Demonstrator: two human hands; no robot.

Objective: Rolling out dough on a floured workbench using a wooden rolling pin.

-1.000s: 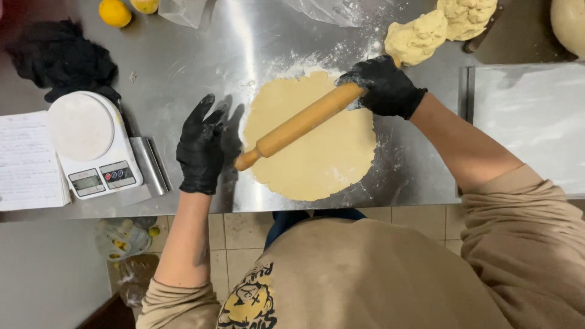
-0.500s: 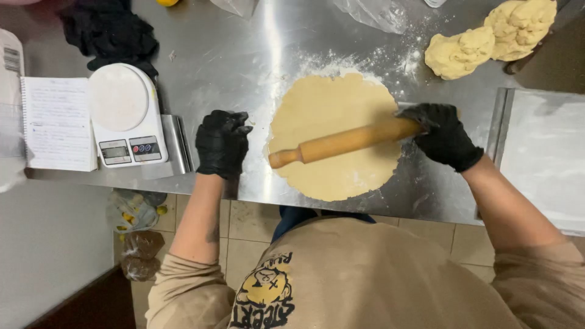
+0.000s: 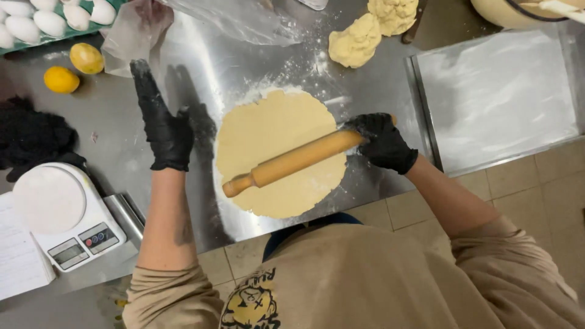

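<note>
A flat round sheet of pale dough [image 3: 274, 140] lies on the floured steel table [image 3: 109, 122]. A wooden rolling pin [image 3: 292, 163] rests slantwise across its near half. My right hand [image 3: 381, 141], in a black glove, grips the pin's right handle. My left hand [image 3: 159, 119], also gloved in black, is stretched out flat with fingers together above the table, left of the dough, holding nothing.
Two lumps of dough [image 3: 356, 39] sit at the back. A floured metal tray [image 3: 496, 97] lies to the right. A white kitchen scale [image 3: 61, 216] stands at the left, two lemons [image 3: 73, 67], eggs [image 3: 36, 18], a black cloth [image 3: 33, 137] and plastic wrap [image 3: 219, 21] behind.
My left hand has let go of the pin's left end and reached forward over the table. The pin has tilted more steeply, still held by my right hand. The view has shifted.
</note>
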